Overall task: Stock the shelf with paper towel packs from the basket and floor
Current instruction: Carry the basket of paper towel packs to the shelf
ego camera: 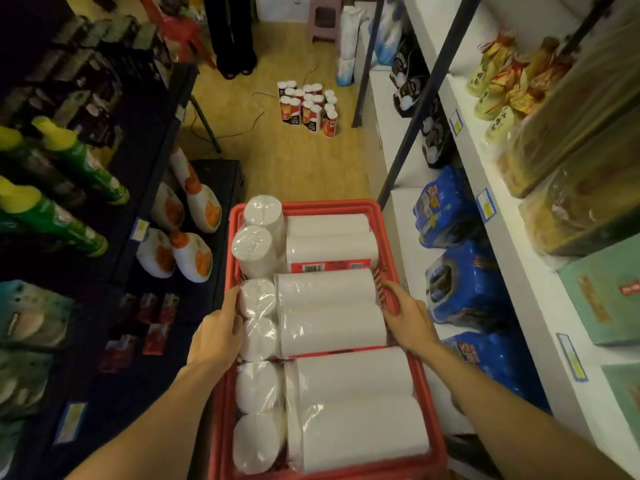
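Head view: red basket (388, 220) fills the bottom centre, packed with plastic-wrapped paper towel packs. Left hand (216, 336) sits at the basket's 9 o'clock side, fingers curled over the left rim and against the upright pack (258, 297) there. Right hand (410, 318) is at the 3 o'clock side, fingers curled over the right rim; its grip is closed on the rim, not on a pack. Cannot tell whether the left grip holds the rim or the pack wrap.

Between the two hands lies the middle pack (329, 311), long axis running 9 to 3 o'clock, directly inboard of both hands, about equally near to each. Both forearms come in from 6 o'clock, wrists roughly level, palms facing inward.

More packs stand on the floor (304, 168) at 12 o'clock as a floor cluster (308, 107), well apart from the hands. White shelf (498, 216) runs along 3 o'clock, just beside the basket, so the right hand is nearer it.
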A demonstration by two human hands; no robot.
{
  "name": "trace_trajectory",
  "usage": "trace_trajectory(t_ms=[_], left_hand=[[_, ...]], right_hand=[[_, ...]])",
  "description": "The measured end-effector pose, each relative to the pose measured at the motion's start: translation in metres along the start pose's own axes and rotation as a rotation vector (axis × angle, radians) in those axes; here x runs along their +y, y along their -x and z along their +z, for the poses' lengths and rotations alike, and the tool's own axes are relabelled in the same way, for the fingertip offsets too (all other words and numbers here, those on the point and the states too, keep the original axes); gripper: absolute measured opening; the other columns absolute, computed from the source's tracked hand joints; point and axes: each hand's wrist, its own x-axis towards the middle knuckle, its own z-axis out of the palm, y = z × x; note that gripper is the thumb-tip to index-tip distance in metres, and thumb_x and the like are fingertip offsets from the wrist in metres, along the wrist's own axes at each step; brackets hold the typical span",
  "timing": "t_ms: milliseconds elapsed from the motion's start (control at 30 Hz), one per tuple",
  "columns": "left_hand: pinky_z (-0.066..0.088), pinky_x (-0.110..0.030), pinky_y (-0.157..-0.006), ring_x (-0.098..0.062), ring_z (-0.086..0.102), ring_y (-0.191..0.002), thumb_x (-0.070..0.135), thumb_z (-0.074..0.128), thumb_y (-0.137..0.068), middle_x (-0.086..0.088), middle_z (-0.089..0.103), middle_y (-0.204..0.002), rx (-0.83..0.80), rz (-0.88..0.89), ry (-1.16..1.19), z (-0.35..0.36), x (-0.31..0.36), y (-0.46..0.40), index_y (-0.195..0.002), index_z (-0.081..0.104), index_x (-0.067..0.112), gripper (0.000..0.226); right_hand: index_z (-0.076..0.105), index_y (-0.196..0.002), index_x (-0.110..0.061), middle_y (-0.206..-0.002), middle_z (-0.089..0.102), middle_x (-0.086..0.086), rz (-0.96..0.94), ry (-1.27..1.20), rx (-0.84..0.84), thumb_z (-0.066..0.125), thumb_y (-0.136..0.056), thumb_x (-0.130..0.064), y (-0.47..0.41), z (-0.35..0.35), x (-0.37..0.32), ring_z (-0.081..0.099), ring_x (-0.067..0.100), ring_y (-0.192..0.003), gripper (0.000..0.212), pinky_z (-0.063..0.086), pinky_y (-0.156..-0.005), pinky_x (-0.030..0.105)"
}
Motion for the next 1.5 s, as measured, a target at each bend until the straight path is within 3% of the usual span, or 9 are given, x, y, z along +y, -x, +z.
trace_trajectory(t_ms=[100, 300, 467, 600, 767, 933, 1033, 1167, 1500], left_hand=[[0.042, -0.034, -0.061, -0.02, 0.054, -0.067, 0.014, 0.041, -0.096, -0.004, 0.058, -0.078, 0.018, 0.011, -0.003, -0.005, 0.012, -0.038, -0.15, 0.015, 0.032, 0.063], [0.042, -0.033, -0.062, -0.02, 0.054, -0.071, 0.016, 0.04, -0.097, -0.008, 0.062, -0.09, 0.03, 0.017, -0.035, -0.01, 0.026, -0.129, -0.15, 0.018, 0.027, 0.058], [0.053, -0.042, -0.072, -0.024, 0.059, -0.075, 0.016, 0.041, -0.097, -0.008, 0.063, -0.088, -0.004, 0.014, -0.024, -0.025, 0.034, -0.218, -0.149, 0.017, 0.027, 0.058], [0.047, -0.038, -0.066, -0.023, 0.056, -0.072, 0.016, 0.04, -0.097, -0.008, 0.061, -0.087, -0.015, 0.01, -0.032, -0.041, 0.051, -0.288, -0.15, 0.017, 0.026, 0.058], [0.053, -0.042, -0.073, -0.024, 0.059, -0.075, 0.017, 0.041, -0.097, -0.009, 0.063, -0.09, -0.035, 0.017, -0.04, -0.046, 0.074, -0.364, -0.147, 0.017, 0.029, 0.056], [0.049, -0.04, -0.072, -0.028, 0.056, -0.076, 0.014, 0.042, -0.096, -0.011, 0.061, -0.087, -0.063, 0.048, -0.078, -0.036, 0.109, -0.458, -0.147, 0.023, 0.026, 0.056], [0.049, -0.041, -0.073, -0.028, 0.057, -0.076, 0.015, 0.042, -0.097, -0.01, 0.06, -0.086, -0.082, 0.049, -0.088, -0.03, 0.135, -0.51, -0.147, 0.022, 0.027, 0.055], [0.051, -0.045, -0.075, -0.032, 0.059, -0.079, 0.019, 0.039, -0.097, -0.014, 0.063, -0.091, -0.105, 0.039, -0.094, -0.029, 0.163, -0.58, -0.145, 0.019, 0.032, 0.054], [0.046, -0.041, -0.071, -0.034, 0.056, -0.077, 0.015, 0.039, -0.097, -0.017, 0.06, -0.087, -0.178, 0.142, -0.141, -0.061, 0.202, -0.736, -0.151, 0.019, 0.025, 0.058]], right_hand=[[0.046, -0.139, -0.022, -0.116, 0.066, 0.009, -0.02, -0.002, -0.001, 0.057, -0.096, -0.014, -0.04, -0.011, -0.01, 0.059, 0.015, -0.087, 0.046, 0.044, -0.074, 0.018], [0.049, -0.135, -0.023, -0.107, 0.066, 0.005, -0.022, 0.023, 0.014, 0.057, -0.095, -0.013, -0.125, -0.015, -0.028, 0.055, 0.01, -0.078, 0.042, 0.042, -0.069, 0.013], [0.048, -0.134, -0.026, -0.101, 0.062, 0.001, 0.02, 0.022, -0.026, 0.056, -0.095, -0.015, -0.213, -0.02, -0.053, 0.059, 0.015, -0.075, 0.041, 0.057, -0.073, 0.032], [0.049, -0.133, -0.023, -0.105, 0.065, 0.004, -0.017, -0.011, -0.023, 0.057, -0.095, -0.014, -0.285, -0.024, -0.069, 0.062, 0.016, -0.078, 0.04, 0.056, -0.072, 0.03], [0.047, -0.135, -0.021, -0.1, 0.06, 0.0, 0.029, -0.032, -0.016, 0.055, -0.096, -0.015, -0.352, -0.03, -0.074, 0.06, 0.018, -0.081, 0.04, 0.056, -0.077, 0.033], [0.05, -0.132, -0.021, -0.096, 0.065, 0.007, 0.093, -0.099, -0.004, 0.056, -0.095, -0.009, -0.436, -0.041, -0.065, 0.065, 0.016, -0.069, 0.039, 0.059, -0.061, 0.03], [0.05, -0.133, -0.024, -0.103, 0.066, 0.01, 0.105, -0.084, 0.004, 0.056, -0.096, -0.013, -0.494, -0.053, -0.06, 0.065, 0.022, -0.079, 0.039, 0.059, -0.073, 0.039], [0.05, -0.13, -0.027, -0.1, 0.066, 0.007, 0.146, -0.102, 0.003, 0.054, -0.097, -0.017, -0.559, -0.07, -0.061, 0.066, 0.025, -0.083, 0.035, 0.059, -0.076, 0.044], [0.052, -0.13, -0.02, -0.101, 0.06, -0.005, 0.229, -0.16, 0.064, 0.052, -0.099, -0.015, -0.676, -0.089, -0.102, 0.058, 0.012, -0.09, 0.031, 0.042, -0.08, 0.019]])
